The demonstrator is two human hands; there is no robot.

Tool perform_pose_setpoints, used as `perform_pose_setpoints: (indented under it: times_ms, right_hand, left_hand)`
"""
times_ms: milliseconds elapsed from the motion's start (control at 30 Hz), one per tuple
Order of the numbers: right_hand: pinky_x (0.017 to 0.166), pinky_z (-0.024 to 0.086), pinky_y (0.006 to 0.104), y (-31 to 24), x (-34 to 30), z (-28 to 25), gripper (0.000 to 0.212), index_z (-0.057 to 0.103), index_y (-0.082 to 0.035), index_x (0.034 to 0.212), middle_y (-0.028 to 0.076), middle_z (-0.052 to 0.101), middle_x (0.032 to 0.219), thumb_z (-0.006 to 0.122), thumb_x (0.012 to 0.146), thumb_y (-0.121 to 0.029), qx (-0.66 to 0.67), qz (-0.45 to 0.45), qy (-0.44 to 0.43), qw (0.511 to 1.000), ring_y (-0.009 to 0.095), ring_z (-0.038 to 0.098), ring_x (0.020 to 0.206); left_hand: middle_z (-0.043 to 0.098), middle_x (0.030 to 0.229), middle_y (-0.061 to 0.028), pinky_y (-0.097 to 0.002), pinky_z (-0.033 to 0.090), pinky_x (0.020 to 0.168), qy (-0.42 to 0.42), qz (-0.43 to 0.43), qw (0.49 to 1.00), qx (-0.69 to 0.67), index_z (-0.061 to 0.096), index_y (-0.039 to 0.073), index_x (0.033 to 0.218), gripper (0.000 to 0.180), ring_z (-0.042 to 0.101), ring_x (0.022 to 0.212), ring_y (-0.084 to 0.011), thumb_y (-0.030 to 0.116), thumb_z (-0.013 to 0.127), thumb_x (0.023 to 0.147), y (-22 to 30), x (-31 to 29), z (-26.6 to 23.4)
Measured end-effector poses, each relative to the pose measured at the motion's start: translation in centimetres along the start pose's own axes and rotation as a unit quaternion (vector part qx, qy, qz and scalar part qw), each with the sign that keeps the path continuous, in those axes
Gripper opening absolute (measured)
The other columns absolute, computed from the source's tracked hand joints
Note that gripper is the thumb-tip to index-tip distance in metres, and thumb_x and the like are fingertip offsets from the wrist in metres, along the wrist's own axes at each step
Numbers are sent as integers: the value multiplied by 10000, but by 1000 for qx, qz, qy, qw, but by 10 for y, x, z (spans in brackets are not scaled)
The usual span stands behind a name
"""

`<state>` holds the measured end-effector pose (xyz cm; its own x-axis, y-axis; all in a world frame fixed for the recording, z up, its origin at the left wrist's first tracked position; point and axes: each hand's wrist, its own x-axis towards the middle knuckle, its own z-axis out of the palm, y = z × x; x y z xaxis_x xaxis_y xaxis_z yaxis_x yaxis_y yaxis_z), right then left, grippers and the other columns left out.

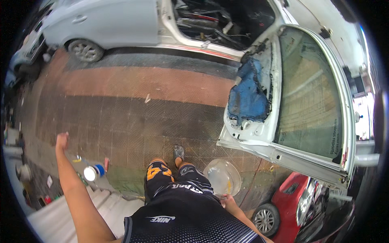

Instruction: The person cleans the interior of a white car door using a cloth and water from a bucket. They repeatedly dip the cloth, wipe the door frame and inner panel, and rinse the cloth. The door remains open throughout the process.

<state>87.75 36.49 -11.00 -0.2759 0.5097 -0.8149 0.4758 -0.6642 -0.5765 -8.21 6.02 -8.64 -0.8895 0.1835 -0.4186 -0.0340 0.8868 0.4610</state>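
My right hand (230, 203), at my right hip, grips the near rim of a see-through round plastic tub (236, 178). The tub hangs beside my right leg; something small and yellowish shows in it, and I cannot tell how much liquid it holds. Out to the left, away from my body, my left hand (62, 141) is closed with its fingers curled in, and nothing shows in it. Below that hand, a blue and white can (94, 173) with a pale top stands near a small red item (106, 163).
A grey and white car (117, 24) with a doorless opening stands ahead. At right, its open white door (259, 137) juts out, with blue film on it and paper behind the glass. A red car (287, 198) is at lower right. Pale steps or panels (81, 214) lie lower left.
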Motion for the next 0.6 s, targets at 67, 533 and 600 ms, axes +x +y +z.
perform_pose_setpoints:
  times_ms: [67, 533, 600]
  right_hand:
    - [924, 561, 494, 34, -12, 28, 328, 493, -41, 1230, 352, 625, 1139, 488, 954, -220, 86, 49, 44, 994, 438, 653, 1048]
    - [985, 510, 464, 27, 94, 168, 466, 512, -6, 1319, 279, 634, 1235, 519, 934, -269, 452, 238, 260, 819, 400, 618, 1134]
    - [1010, 498, 470, 20, 111, 182, 506, 511, 4, 1349, 277, 628, 1257, 513, 930, -278, 457, 251, 255, 814, 407, 612, 1154]
  left_hand:
    - [666, 1022, -161, -547, 550, 646, -10, -87, 996, -1, 637, 38, 1145, 425, 679, 800, -360, 434, 583, 1001, 2, 6, -2]
    - [624, 992, -29, -407, 497, 559, -78, 27, 997, 10, 616, 93, 1273, 407, 607, 733, -186, 397, 572, 1006, 67, 162, -93]
    - [631, 1046, -61, -427, 526, 580, -89, -5, 996, -2, 604, 59, 1294, 450, 621, 751, -210, 405, 562, 1009, 51, 166, -100]
